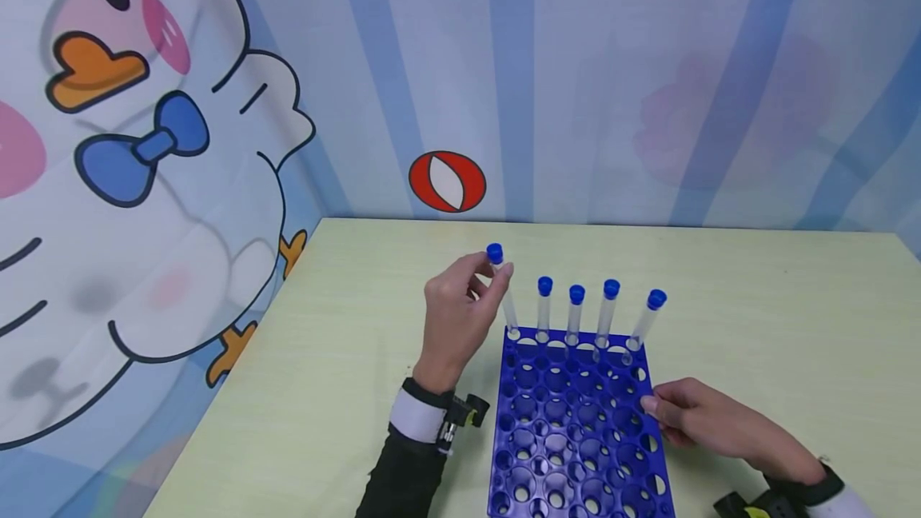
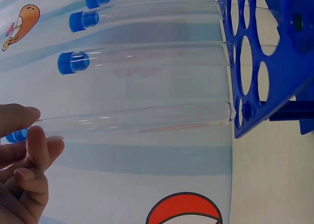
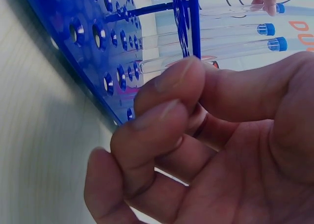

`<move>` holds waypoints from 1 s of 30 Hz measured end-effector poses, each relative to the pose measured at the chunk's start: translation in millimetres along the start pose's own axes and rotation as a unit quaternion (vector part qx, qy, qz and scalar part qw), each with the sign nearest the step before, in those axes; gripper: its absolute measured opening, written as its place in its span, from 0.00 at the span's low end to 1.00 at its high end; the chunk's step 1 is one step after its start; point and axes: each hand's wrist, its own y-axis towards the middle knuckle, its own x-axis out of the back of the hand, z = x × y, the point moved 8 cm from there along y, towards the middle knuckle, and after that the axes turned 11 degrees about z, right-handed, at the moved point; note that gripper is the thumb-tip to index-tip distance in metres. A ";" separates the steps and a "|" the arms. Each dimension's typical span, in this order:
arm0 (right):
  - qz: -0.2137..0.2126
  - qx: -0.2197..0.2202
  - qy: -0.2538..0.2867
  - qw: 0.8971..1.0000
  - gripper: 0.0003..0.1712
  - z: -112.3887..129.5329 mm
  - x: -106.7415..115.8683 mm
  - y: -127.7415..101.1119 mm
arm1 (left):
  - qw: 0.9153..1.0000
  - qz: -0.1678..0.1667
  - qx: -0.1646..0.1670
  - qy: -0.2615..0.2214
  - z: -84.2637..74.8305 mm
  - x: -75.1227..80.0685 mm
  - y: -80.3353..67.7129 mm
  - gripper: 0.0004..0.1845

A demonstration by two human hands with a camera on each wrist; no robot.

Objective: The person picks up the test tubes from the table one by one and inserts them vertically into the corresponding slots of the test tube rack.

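Observation:
My left hand (image 1: 459, 314) pinches a clear test tube (image 2: 137, 121) just under its blue cap. The tube leans slightly, and its rounded bottom end is right at a corner hole in the far row of the blue test tube rack (image 1: 575, 354). Several more capped tubes, such as the nearest test tube (image 2: 147, 56), stand in that same row, the rightmost one tilted outward. On the rack's right side, my right hand (image 1: 708, 418) grips the edge of the top plate between thumb and curled fingers. Those fingers hide part of the plate in the right wrist view.
The rack stands on a pale wooden table (image 1: 345, 326), its other rows of holes facing up toward me. Behind the table rises a backdrop (image 1: 446, 46) with blue stripes and cartoon figures. A red and white ball (image 1: 468, 182) is printed there.

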 end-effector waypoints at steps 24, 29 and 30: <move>-0.006 0.000 0.001 1.000 0.18 1.3 0.1 -1.2 | 0.995 0.092 0.034 0.026 3.0 -15.9 -2.9 0.09; -0.006 0.001 0.002 1.000 0.18 1.6 0.0 -1.4 | 0.988 0.137 0.052 0.043 4.6 -22.1 -4.0 0.09; -0.005 0.002 0.003 1.000 0.18 1.7 -0.1 -1.3 | 0.987 0.145 0.055 0.046 5.1 -23.2 -4.2 0.09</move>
